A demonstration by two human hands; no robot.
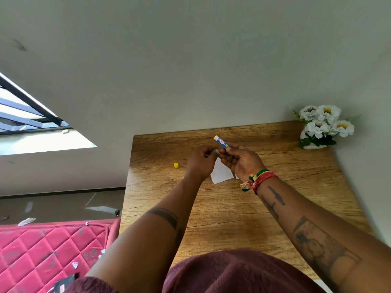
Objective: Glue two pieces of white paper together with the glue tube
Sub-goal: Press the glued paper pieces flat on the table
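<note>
My right hand [239, 160] grips the small blue and white glue tube [221, 142], whose flat white end points up and away from me. My left hand [201, 163] is beside it, with fingertips pinched on a thin dark pin-like thing [207, 155] close to the tube's hidden nozzle end. Below both hands a white paper piece [221, 174] lies on the wooden table [232, 218]. A sliver of a second white piece [236, 176] shows by my right wrist. The tube's yellow cap [176, 165] stands on the table left of my left hand.
A white pot of white flowers [323, 125] stands at the table's far right corner against the wall. A red quilted mattress [42, 250] with paper scraps lies to the left of the table, below its edge.
</note>
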